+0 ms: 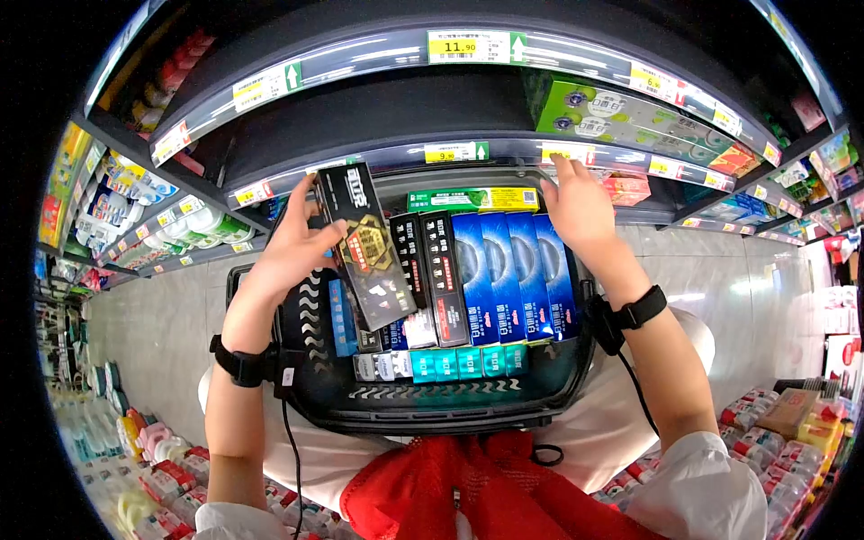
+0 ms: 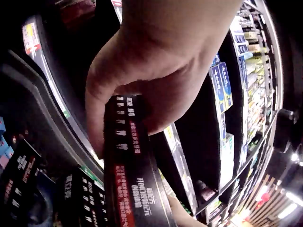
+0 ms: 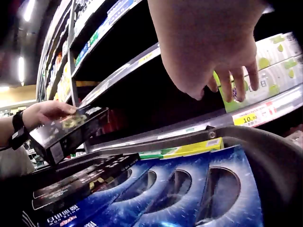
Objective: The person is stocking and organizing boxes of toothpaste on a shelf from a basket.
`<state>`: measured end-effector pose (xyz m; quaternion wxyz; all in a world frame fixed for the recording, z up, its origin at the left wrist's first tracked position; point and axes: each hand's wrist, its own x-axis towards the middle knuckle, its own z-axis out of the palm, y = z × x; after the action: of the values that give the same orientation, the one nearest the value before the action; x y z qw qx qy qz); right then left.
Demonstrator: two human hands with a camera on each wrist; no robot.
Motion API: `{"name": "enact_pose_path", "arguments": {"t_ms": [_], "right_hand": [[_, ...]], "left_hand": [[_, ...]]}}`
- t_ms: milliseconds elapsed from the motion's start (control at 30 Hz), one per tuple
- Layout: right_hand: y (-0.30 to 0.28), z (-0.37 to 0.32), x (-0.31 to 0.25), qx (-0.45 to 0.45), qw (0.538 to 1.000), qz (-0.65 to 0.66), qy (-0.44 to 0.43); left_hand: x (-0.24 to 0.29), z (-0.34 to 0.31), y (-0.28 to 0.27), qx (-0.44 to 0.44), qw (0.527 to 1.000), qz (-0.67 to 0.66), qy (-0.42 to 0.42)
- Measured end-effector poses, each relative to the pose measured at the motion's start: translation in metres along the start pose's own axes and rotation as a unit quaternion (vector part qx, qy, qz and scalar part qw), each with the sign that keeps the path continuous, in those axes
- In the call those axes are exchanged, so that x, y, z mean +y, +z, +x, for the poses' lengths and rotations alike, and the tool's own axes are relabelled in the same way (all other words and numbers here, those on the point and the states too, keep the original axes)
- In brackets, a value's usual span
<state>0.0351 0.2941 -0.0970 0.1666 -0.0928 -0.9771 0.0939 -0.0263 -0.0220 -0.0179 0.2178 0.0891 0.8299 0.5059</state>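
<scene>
My left hand [image 1: 301,236] grips a long black toothpaste box [image 1: 367,247] with a gold hexagon on its face, tilted over the left part of a black basket [image 1: 423,416]. In the left wrist view, thumb and fingers wrap the end of that black box [image 2: 135,165]. My right hand [image 1: 580,209] reaches past the basket's far right corner, fingers stretched and holding nothing; the right wrist view shows this hand [image 3: 213,52] in front of the shelf. Inside the basket stand blue boxes [image 1: 504,270], black boxes [image 1: 441,279], small teal boxes [image 1: 468,363] and a green-yellow box [image 1: 472,199] along the far side.
Before me runs a dark shelf [image 1: 387,112] with price tags [image 1: 454,153] on its edges. Green boxes [image 1: 621,112] fill its right part, with a red box [image 1: 627,187] lower down. The basket rests on the person's lap, above a grey tiled floor [image 1: 144,333].
</scene>
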Motion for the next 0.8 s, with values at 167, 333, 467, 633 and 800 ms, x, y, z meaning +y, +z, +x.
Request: {"name": "enact_pose_path", "arguments": {"t_ms": [167,333,467,633,800], "right_hand": [[-0.006,-0.012,-0.033,-0.131,0.864,0.486,0.019],[-0.034,-0.029,-0.061,-0.470,0.514,0.710,0.104],[-0.031,-0.030,-0.067,-0.377,0.616,0.687,0.084],[-0.030,-0.016,-0.055,-0.243,0.640,0.716,0.135],[-0.033,-0.011,-0.043,-0.134,0.602,0.774,0.144]], "left_hand": [[0.013,-0.006,0.014,0.002,0.979,-0.203,0.023],[0.016,-0.008,0.023,0.035,0.953,-0.298,0.030],[0.017,-0.010,0.025,0.060,0.941,-0.328,0.054],[0.012,-0.007,0.019,0.073,0.951,-0.293,0.064],[0.019,-0.011,0.020,0.012,0.983,-0.132,0.131]]}}
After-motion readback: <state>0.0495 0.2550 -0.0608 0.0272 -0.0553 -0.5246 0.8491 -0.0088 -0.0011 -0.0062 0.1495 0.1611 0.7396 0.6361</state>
